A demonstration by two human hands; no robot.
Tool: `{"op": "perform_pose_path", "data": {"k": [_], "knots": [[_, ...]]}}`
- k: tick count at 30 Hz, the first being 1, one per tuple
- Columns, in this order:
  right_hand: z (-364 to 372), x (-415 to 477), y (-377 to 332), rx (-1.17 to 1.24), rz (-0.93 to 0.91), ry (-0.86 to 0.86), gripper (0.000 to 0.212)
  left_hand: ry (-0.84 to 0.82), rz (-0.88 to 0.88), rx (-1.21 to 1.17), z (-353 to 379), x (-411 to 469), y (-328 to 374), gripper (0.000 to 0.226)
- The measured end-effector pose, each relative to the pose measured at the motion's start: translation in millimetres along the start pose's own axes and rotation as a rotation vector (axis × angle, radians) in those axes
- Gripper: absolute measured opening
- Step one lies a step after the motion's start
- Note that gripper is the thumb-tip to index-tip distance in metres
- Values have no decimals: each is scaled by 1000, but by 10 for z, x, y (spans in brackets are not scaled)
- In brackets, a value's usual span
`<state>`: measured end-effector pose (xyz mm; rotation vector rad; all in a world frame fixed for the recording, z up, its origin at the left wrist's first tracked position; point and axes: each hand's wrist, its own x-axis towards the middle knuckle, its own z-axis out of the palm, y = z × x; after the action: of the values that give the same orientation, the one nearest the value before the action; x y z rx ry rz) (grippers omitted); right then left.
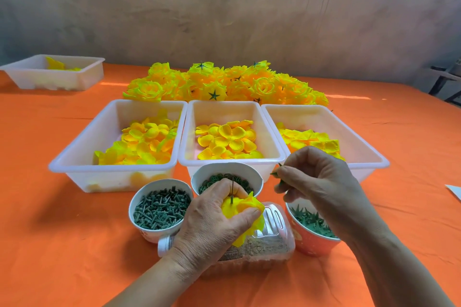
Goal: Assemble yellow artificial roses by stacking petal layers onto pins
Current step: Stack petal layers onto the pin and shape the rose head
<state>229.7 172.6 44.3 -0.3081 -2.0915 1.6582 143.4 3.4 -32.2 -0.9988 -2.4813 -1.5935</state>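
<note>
Orange cloth (62, 244) covers your table. Your left hand (212, 217) grips the half-built rose (245, 209) near you, fingers curled round its petals, and the pin (232, 188) stands upright out of the top. Your right hand (316, 177) is just right of the pin tip and slightly higher, pinching a green leaf star (275, 173). Nothing lies between them; cups (147, 232) of green parts crowd beneath.

matt orange cloth table cover (74, 244), translucent smooth plastic tubs (113, 177), fabric-like yellow petals (225, 138), clear glossy plastic jug (272, 239)
</note>
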Motion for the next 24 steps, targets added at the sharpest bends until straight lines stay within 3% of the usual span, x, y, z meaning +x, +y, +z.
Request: {"op": "perform_pose_path", "data": {"k": [9, 19, 24], "knots": [[531, -39, -307, 91, -92, -190, 21, -8, -6, -10, -36, -19, -4, 39], [521, -174, -374, -121, -86, -249, 25, -16, 10, -7, -41, -10, -4, 52], [548, -175, -322, -84, -124, -222, 22, -16, 22, -2, -41, -17, -17, 56]]}}
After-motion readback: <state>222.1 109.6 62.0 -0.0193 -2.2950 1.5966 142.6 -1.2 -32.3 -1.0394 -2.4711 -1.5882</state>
